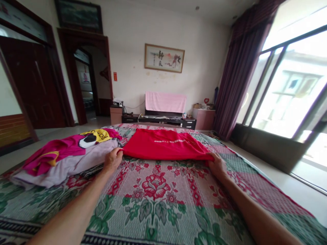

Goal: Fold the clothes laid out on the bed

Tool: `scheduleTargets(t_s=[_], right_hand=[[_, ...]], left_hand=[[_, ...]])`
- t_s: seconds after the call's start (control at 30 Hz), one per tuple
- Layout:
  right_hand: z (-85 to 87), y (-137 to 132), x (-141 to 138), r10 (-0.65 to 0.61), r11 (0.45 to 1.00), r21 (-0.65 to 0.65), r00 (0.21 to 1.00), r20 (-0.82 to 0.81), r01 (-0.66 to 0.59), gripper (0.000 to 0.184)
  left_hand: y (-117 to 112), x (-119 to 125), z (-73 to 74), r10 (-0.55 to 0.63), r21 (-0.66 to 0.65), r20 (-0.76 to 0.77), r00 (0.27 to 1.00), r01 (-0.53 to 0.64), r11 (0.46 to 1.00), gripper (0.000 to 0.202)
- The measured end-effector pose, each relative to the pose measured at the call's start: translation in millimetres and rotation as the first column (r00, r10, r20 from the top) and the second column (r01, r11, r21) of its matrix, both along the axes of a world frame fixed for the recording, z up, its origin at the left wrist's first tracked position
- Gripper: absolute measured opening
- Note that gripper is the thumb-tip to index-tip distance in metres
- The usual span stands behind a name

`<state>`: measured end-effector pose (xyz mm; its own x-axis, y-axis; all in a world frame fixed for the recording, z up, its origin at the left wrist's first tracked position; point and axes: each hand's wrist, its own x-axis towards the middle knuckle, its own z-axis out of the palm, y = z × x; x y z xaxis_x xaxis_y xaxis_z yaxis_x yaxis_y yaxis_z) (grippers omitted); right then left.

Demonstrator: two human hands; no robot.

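Note:
A red cloth garment (pixel 163 146) with a line of white printed characters lies flat in front of me, its near edge folded and straight. My left hand (pixel 113 159) pinches its near left corner, fingers closed on the fabric. At the near right corner, my right hand (pixel 216 164) grips the cloth in the same way, with some fingers hidden. Beneath the garment spreads a flowered cover (pixel 155 211) in green, red and white. Left of my left hand lies a loose heap of clothes: a magenta and yellow garment (pixel 66 148) on top of a pale lilac one (pixel 94 158).
Beyond the covered surface stands a low black cabinet (pixel 189 123) with a pink cloth (pixel 166 102) draped over a dark panel. A purple curtain (pixel 235 68) and large window are on the right. Doorways open on the left, and a framed picture (pixel 165 58) hangs on the wall.

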<state>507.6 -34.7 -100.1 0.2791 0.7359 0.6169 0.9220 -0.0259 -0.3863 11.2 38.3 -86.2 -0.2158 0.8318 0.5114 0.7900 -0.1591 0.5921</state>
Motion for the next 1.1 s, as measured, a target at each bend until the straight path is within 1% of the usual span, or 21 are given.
scheduleTargets(t_s=[0.1, 0.17, 0.2, 0.23, 0.33, 0.47, 0.53, 0.63, 0.7, 0.77, 0.87, 0.93, 1.0, 1.1], right_hand=[[5.6, 1.6, -4.9, 0.034, 0.988, 0.155, 0.997, -0.063, -0.024, 0.040], [8.4, 1.9, -6.9, 0.069, 0.981, 0.183, 0.996, -0.049, -0.059, 0.037], [9.1, 1.5, -7.1, 0.077, 0.983, 0.170, 0.996, -0.034, -0.070, 0.035], [9.1, 0.8, -6.8, 0.077, 0.987, 0.142, 0.997, -0.023, -0.073, 0.034], [6.5, -2.3, -3.4, 0.068, 0.997, 0.038, 0.998, -0.013, -0.067, 0.031], [3.1, -6.3, 1.1, 0.105, 0.994, -0.038, 0.994, 0.006, -0.105, 0.033], [3.8, -7.9, 1.4, 0.100, 0.993, -0.073, 0.995, 0.030, -0.098, 0.034], [7.8, -10.3, 0.7, 0.086, 0.983, -0.166, 0.993, 0.079, -0.072, 0.036], [10.6, -12.1, 0.2, 0.094, 0.969, -0.240, 0.987, 0.127, -0.061, 0.036], [11.8, -13.7, 0.1, 0.106, 0.958, -0.282, 0.977, 0.183, -0.051, 0.036], [9.9, -14.9, 1.2, 0.129, 0.958, -0.281, 0.966, 0.226, -0.063, 0.036], [7.1, -14.5, 3.6, 0.132, 0.968, -0.239, 0.967, 0.219, -0.078, 0.038], [4.3, -13.8, 8.1, 0.080, 0.985, -0.168, 0.977, 0.197, -0.047, 0.040], [1.1, -13.4, 19.7, -0.063, 0.991, -0.111, 0.989, 0.135, 0.078, 0.036]], left_hand=[[-3.0, -6.8, 8.5, 0.176, 0.067, 0.053, 0.983, -0.180, 0.981, 0.037], [-6.0, -12.4, 10.3, 0.257, 0.065, 0.016, 0.966, -0.257, 0.964, 0.039], [-7.6, -14.7, 9.7, 0.263, 0.040, -0.037, 0.964, -0.261, 0.964, 0.038], [-9.2, -16.4, 8.3, 0.247, 0.000, -0.105, 0.963, -0.249, 0.969, 0.037], [-13.2, -16.2, 2.7, 0.140, -0.130, -0.292, 0.946, -0.184, 0.974, 0.033], [-17.0, -9.5, 1.9, 0.030, -0.196, -0.437, 0.899, -0.128, 0.972, 0.034], [-18.6, -7.9, 4.3, 0.020, -0.207, -0.467, 0.884, -0.131, 0.970, 0.035], [-20.5, -9.1, 7.5, 0.052, -0.201, -0.476, 0.878, -0.167, 0.965, 0.039], [-21.0, -10.8, 7.8, 0.065, -0.204, -0.477, 0.876, -0.182, 0.962, 0.042], [-20.8, -12.0, 6.7, 0.064, -0.216, -0.476, 0.877, -0.187, 0.958, 0.044], [-19.9, -13.1, 5.0, 0.072, -0.225, -0.453, 0.889, -0.192, 0.955, 0.049], [-19.2, -14.0, 4.6, 0.066, -0.240, -0.439, 0.896, -0.187, 0.953, 0.051], [-18.6, -15.1, 4.7, 0.048, -0.269, -0.427, 0.903, -0.178, 0.946, 0.052], [-18.0, -16.5, 3.9, 0.033, -0.296, -0.421, 0.907, -0.172, 0.940, 0.051]])
